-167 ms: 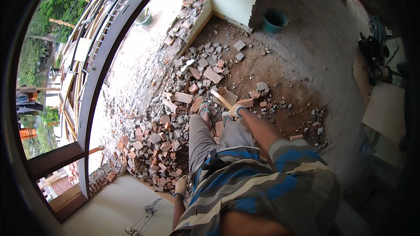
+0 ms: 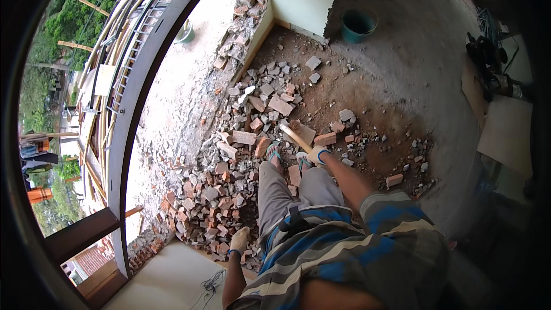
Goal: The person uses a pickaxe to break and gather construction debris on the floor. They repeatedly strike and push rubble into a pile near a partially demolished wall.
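My right hand (image 2: 318, 155), in a pale work glove, is closed round a wooden tool handle (image 2: 295, 135). The handle slants up and left from my fist, above the broken bricks; I cannot make out a tool head. My left hand (image 2: 239, 240), also gloved, hangs low at my left side by the rubble pile (image 2: 215, 201). Its fingers look loosely stretched, and nothing shows in it. Both my feet, in green flip-flops (image 2: 274, 152), stand among brick pieces. A larger brick piece (image 2: 280, 105) lies just beyond the handle's far end.
Broken wall edges (image 2: 251, 8) with exposed brick run along the left. A dark green bucket (image 2: 359, 26) stands on the floor at the far right, and another bucket (image 2: 185, 33) beyond the broken wall. A dark frame (image 2: 123, 92) rises at left. Boards (image 2: 505, 138) lean at right.
The whole view has turned slightly, so the scene sits a little lower and further right near my feet. My right hand keeps its hold on the tool handle, hardly moved against the rubble.
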`<state>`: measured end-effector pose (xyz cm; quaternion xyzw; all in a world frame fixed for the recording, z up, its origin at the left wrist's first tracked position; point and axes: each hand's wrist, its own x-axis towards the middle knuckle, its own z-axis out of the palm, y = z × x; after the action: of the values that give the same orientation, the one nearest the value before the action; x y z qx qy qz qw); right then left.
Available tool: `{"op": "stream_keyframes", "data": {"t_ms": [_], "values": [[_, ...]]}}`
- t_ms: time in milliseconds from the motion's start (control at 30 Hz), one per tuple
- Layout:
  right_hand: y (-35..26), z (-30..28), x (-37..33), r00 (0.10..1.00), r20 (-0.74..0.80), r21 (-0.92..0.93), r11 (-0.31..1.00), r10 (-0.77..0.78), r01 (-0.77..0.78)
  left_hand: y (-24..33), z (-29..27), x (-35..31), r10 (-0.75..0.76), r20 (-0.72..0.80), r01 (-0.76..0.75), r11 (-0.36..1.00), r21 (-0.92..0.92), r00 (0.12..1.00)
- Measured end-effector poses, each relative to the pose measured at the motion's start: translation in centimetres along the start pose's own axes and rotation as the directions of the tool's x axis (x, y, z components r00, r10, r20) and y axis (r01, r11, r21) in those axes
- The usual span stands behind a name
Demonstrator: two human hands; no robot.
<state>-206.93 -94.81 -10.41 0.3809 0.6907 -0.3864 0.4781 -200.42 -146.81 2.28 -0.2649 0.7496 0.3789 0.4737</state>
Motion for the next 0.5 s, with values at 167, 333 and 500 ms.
{"op": "stream_keyframes", "data": {"t_ms": [167, 333, 500], "values": [[0.1, 1.4, 0.4, 0.997, 0.036, -0.018, 0.997, 0.074, -0.073, 10.2, -3.1, 7.6, 0.116, 0.12, -0.145, 0.951, 0.272, 0.986], [-0.4, 2.4, 0.8, 0.977, 0.076, -0.019, 0.98, 0.197, -0.196, 17.8, -1.9, 18.4, 0.135, 0.236, -0.197, 0.944, 0.264, 0.962], [0.0, 2.6, 1.2, 0.976, 0.123, -0.034, 0.983, 0.182, -0.179, 18.8, 5.0, 25.6, 0.176, 0.343, -0.277, 0.921, 0.272, 0.923]]}}
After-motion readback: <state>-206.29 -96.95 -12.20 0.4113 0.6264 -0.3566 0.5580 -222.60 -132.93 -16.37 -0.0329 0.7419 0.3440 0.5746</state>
